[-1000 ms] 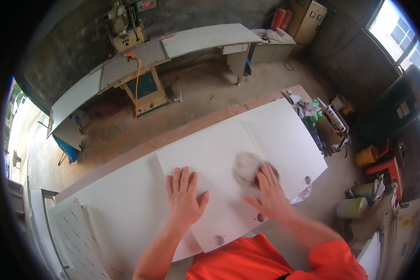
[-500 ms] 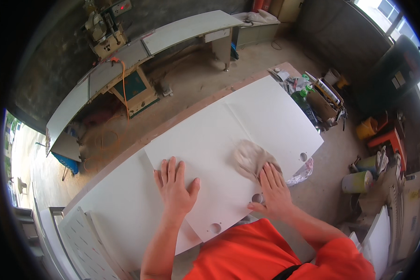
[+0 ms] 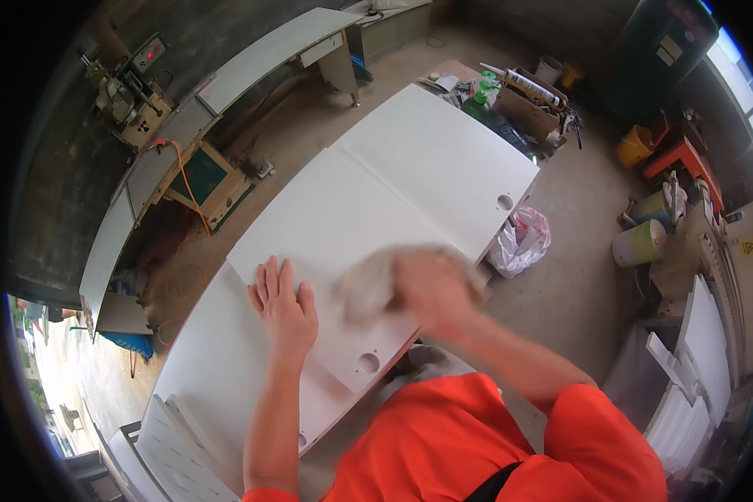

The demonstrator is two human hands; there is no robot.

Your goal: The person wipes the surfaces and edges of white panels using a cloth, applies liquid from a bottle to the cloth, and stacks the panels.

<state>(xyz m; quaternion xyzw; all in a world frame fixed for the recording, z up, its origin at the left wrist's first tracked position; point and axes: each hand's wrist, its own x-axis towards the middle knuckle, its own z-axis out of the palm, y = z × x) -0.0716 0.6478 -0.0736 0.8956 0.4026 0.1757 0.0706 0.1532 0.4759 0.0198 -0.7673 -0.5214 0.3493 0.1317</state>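
A large white panel (image 3: pixel 326 209) lies flat on the worktable, with what looks like a second white panel (image 3: pixel 448 138) butted against it on the far right. The left hand (image 3: pixel 283 309) is laid palm down near the first panel's left edge, fingers extended and slightly spread, with nothing held. A beige cloth (image 3: pixel 364 289), blurred by motion, is pressed onto the same panel under the right hand (image 3: pixel 433 289); whether those fingers are curled into it or simply laid flat cannot be told.

Compared with half a second earlier, the cloth has been swept leftward, from beside the seam into the space between the hands, above a round hole (image 3: pixel 368 362) near the front edge. The left hand is kept planted, so the panel is apparently being steadied while the wiping is carried across a different patch of its surface.
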